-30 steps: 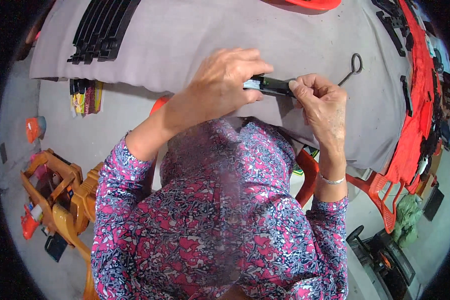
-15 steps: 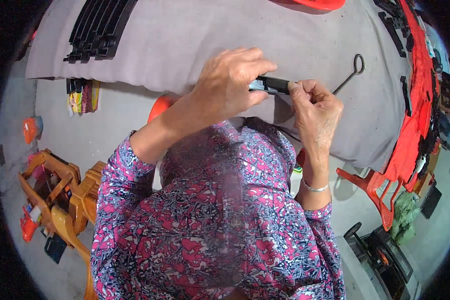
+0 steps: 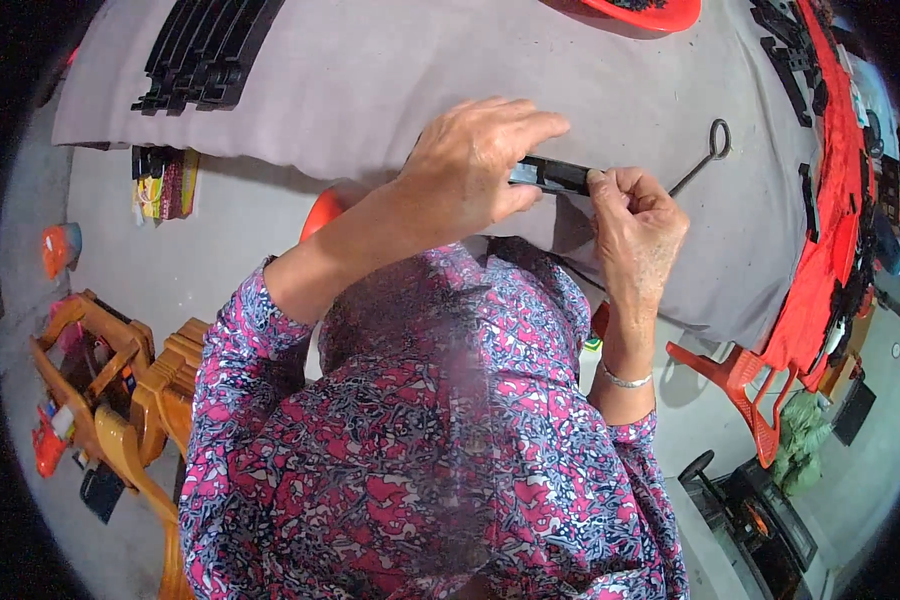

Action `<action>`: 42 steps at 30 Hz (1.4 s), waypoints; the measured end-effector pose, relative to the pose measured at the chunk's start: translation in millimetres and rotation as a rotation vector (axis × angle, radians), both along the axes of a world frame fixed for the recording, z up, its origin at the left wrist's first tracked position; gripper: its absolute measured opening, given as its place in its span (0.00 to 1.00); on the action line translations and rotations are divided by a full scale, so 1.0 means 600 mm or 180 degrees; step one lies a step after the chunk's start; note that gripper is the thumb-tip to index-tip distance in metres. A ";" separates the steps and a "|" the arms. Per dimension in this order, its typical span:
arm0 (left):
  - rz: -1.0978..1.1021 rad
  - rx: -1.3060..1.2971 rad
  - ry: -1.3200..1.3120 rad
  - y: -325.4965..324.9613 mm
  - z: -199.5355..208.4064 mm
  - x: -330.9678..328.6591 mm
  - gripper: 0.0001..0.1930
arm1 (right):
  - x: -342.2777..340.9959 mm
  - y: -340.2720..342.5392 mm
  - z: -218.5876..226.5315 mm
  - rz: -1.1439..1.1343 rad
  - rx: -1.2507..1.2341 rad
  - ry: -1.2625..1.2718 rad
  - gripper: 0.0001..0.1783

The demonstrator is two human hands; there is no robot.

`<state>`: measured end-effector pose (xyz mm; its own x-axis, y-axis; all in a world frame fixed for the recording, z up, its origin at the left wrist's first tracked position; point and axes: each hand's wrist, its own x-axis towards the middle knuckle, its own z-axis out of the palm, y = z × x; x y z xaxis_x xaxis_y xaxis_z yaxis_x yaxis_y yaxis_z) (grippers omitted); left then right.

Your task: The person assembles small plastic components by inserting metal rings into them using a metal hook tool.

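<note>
In front of my chest is a narrow black plastic strip (image 3: 562, 174) with a pale, shiny section near its left part. My right hand (image 3: 642, 225) pinches its right end between thumb and fingers. Over the left end reaches my left hand (image 3: 470, 160), its thumb and forefinger stretched apart on either side of the strip. That end is hidden behind the palm, so any contact there does not show. To the right of my right hand, a dark metal rod with a ring-shaped end (image 3: 718, 140) lies on the grey cloth (image 3: 370, 60).
Several long black plastic pieces (image 3: 198, 50) lie side by side at the far left of the cloth. A red basin (image 3: 660, 14) stands at the far edge. More black parts (image 3: 790, 80) and red cloth (image 3: 820, 290) line the right side. Wooden chairs (image 3: 120, 400) are at lower left.
My left hand's forefinger has stretched out farther to the right, and the gap to its thumb is wider. My right hand keeps its pinch on the strip, which has shifted slightly right.
</note>
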<state>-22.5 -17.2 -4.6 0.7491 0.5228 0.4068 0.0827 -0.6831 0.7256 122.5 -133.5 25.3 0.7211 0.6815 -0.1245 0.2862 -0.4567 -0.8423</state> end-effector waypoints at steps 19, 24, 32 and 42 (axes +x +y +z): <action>0.0065 0.0305 -0.0094 -0.003 0.011 -0.017 0.26 | -0.007 0.004 -0.011 -0.0032 -0.0101 -0.0650 0.09; -0.0044 0.0963 0.0151 -0.016 0.003 -0.011 0.20 | -0.008 0.001 -0.020 -0.0050 0.0025 -0.0813 0.07; -0.0287 0.1286 0.0250 -0.022 -0.018 -0.015 0.18 | -0.014 -0.007 -0.014 -0.0082 0.0091 -0.0642 0.07; -0.0138 0.1669 0.0450 -0.032 -0.022 -0.012 0.21 | -0.008 -0.028 -0.008 0.0075 0.0408 0.0783 0.17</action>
<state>-29.5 -36.2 -17.6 0.8318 0.2445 0.4984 0.1186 -0.9554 0.2706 117.8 -150.4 20.2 0.6636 0.7193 -0.2056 0.0751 -0.3376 -0.9383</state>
